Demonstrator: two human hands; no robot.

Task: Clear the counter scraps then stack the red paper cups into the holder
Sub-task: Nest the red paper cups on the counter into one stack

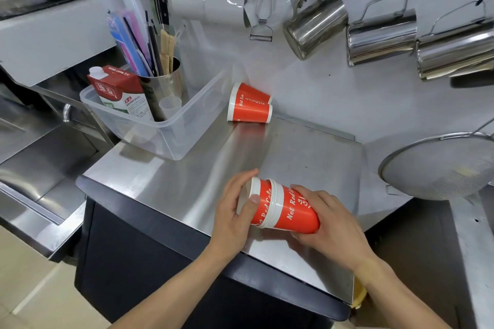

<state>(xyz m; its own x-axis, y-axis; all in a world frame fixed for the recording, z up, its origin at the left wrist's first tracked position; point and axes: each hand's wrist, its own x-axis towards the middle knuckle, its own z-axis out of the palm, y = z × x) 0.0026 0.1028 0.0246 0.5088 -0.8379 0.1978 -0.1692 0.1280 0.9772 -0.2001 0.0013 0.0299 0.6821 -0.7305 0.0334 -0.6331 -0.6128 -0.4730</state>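
Observation:
Two red paper cups with white lettering, nested one in the other (283,207), lie on their side low over the steel counter (203,168) near its front edge. My left hand (235,211) grips the open white rim end, thumb across the outer cup. My right hand (331,219) grips the base end. Two more red cups (248,104) lie on their sides against the back wall, one on top of the other. No cup holder can be made out for certain.
A clear plastic bin (171,125) at the back left holds a red milk carton (117,91) and a steel canister of straws (163,85). Steel pitchers (379,37) and a peeler (262,29) hang on the wall. A mesh strainer (438,165) juts in at right.

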